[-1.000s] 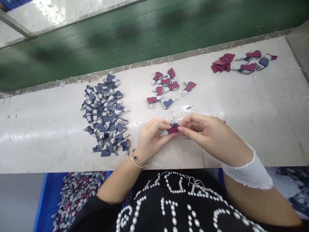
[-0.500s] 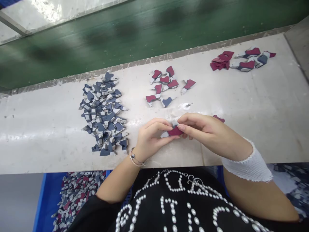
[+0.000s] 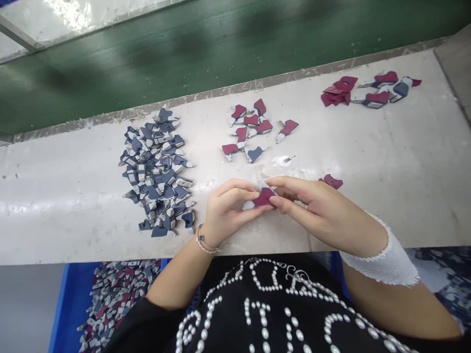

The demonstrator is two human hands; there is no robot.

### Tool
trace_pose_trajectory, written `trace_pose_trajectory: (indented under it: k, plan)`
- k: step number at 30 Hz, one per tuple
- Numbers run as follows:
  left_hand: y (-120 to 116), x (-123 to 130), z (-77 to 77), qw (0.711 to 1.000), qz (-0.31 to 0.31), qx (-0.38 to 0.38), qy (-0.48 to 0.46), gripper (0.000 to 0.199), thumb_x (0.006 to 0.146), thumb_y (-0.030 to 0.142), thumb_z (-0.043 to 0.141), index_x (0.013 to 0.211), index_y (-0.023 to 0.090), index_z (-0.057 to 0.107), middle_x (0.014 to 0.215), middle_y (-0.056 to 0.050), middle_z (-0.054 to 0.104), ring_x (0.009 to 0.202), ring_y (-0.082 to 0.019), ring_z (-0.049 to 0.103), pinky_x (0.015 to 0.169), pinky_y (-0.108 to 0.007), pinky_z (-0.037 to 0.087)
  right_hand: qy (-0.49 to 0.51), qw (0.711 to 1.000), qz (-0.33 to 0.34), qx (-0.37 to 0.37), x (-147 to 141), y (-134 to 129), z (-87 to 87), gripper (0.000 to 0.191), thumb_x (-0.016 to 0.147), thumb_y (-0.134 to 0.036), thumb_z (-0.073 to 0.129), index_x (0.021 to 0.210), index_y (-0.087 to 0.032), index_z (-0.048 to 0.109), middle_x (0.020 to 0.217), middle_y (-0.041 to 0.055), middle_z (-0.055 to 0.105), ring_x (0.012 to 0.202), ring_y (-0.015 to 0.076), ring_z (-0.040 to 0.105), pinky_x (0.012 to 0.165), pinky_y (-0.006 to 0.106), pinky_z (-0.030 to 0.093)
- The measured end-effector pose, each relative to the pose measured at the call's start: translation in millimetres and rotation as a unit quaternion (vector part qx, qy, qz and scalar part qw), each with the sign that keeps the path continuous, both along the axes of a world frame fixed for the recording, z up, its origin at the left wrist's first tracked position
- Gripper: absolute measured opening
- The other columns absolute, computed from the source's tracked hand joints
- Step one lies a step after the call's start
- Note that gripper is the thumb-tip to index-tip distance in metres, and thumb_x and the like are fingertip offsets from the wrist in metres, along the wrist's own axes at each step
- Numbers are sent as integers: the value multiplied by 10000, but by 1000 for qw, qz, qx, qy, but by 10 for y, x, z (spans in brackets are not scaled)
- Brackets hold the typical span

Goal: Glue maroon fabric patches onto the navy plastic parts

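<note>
A green surface ran behind a pale, scuffed worktable [image 3: 73,196], where a person in a black top [image 3: 228,318] worked bare-handed on a small maroon-and-grey part [image 3: 263,196]. The left hand [image 3: 231,203] pinched its left side between thumb and fingers, while the right hand's [image 3: 305,201] thumb and forefinger gripped its right edge, just above the table's near side. White pearl-like beads spelled large letters across the top, one shaped like a T, but no full word was legible. Taken from the held part, eight similar pieces lay near twelve to one o'clock: seven maroon-faced parts [image 3: 263,127] and one blue-faced part [image 3: 254,154]. A tiny dark item [image 3: 289,159] sat between one and two. Farther out in that direction lay a pile of maroon pieces [image 3: 340,90], too overlapped to count, touching a group of about four mixed parts [image 3: 377,99] toward two. At three o'clock, one maroon piece [image 3: 333,181] overlapped another, partly hidden by the right hand. Dozens of blue-and-grey parts [image 3: 158,171] were heaped toward nine to ten, and a blue bin [image 3: 61,314] full of mixed pieces stood below at eight. One charm bracelet [image 3: 201,239] and one white wrist cover [image 3: 384,264] were visible.
</note>
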State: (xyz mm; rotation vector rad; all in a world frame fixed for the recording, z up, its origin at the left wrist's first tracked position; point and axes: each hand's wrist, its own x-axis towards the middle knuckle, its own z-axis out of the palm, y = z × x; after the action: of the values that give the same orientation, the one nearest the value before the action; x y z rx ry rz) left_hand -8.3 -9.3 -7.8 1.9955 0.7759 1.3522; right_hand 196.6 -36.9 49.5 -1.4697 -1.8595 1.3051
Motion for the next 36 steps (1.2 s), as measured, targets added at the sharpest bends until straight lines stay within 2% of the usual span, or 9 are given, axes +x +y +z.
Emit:
trace_pose_trajectory:
  k: [7, 13, 22, 26, 29, 31, 34, 36]
  plan:
    - [-1, -9, 15, 999, -19, 30, 10, 295, 734, 205, 877, 918, 157, 652, 912, -28, 703, 814, -105, 711, 757, -213, 634, 24, 999, -15, -28, 17, 6, 14, 356, 999, -473, 548, 1253, -235, 622, 1058, 38, 739, 930, 208, 692, 786, 352, 562]
    - [-35, 0, -17, 997, -19, 69, 26, 225, 789, 193, 830, 947, 161, 673, 949, -23, 711, 811, -97, 719, 736, -188, 641, 39, 997, 9, -67, 31, 14, 40, 301, 1022, -499, 485, 1144, -248, 598, 907, 17, 694, 848, 204, 654, 738, 353, 513]
    - [-102, 1, -13, 992, 13, 112, 57, 240, 795, 170, 824, 975, 164, 666, 914, -11, 722, 750, -103, 729, 668, -185, 659, -2, 1000, 14, -12, -95, 9, 81, 264, 1062, -400, 393, 943, -226, 552, 768, -5, 592, 692, 160, 565, 632, 319, 421]
    - [-89, 0, 6, 998, 4, 68, 1, 231, 795, 214, 826, 965, 154, 681, 928, -26, 729, 790, -104, 741, 722, -184, 663, 3, 1000, 13, 6, -86, -25, 91, 260, 1066, -432, 404, 1064, -220, 553, 816, -2, 616, 711, 155, 577, 634, 308, 427]
    - [-66, 2, 21, 998, -9, 54, -21, 217, 797, 217, 826, 956, 152, 692, 919, -34, 733, 801, -101, 741, 748, -182, 654, -1, 999, 35, 11, -74, -31, 76, 236, 1062, -430, 417, 1110, -217, 509, 780, -19, 582, 661, 147, 552, 596, 299, 420]
    - [-53, 3, 22, 999, -11, 26, -15, 240, 790, 235, 836, 965, 159, 690, 921, -38, 739, 807, -109, 740, 750, -195, 652, -5, 999, 43, 22, -66, -20, 64, 212, 1059, -406, 424, 1110, -218, 508, 803, -13, 601, 669, 151, 565, 600, 305, 428]
    - [-44, -2, 16, 996, -16, -78, 32, 288, 812, 284, 816, 1033, 167, 672, 921, -45, 752, 794, -129, 741, 734, -236, 648, -34, 997, 45, 45, -46, 9, 49, 191, 1053, -350, 433, 1107, -218, 561, 918, 27, 675, 748, 178, 619, 646, 329, 447]
    - [-45, -9, 18, 989, -29, -125, 80, 246, 840, 293, 784, 1025, 173, 673, 869, -34, 752, 750, -130, 726, 704, -247, 630, -58, 995, 58, 59, -28, 23, 40, 192, 1046, -328, 443, 1101, -215, 588, 938, 42, 696, 759, 192, 631, 653, 340, 454]
